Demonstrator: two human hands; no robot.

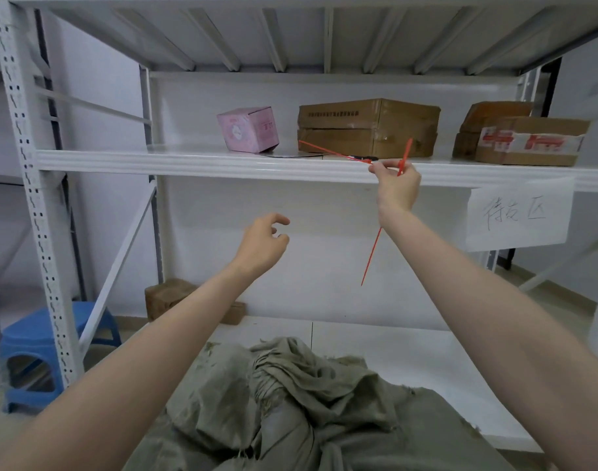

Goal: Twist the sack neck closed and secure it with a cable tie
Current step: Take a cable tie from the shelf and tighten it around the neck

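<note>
A grey-green woven sack (290, 402) lies on the lower shelf in front of me, its neck (273, 365) bunched and twisted. My right hand (397, 188) is raised to the front edge of the middle shelf and pinches a red cable tie (370, 256); one end sticks up above the fingers, the long tail hangs down past my wrist. More red cable ties (328, 151) lie on the shelf just left of that hand. My left hand (261, 244) hovers lower and to the left, fingers curled apart, holding nothing.
White steel racking (188, 163) surrounds the work area. On the middle shelf stand a pink box (248, 129) and taped cardboard boxes (369, 127) (522, 137). A handwritten paper sign (518, 214) hangs at the right. A blue plastic stool (35, 348) stands at the lower left.
</note>
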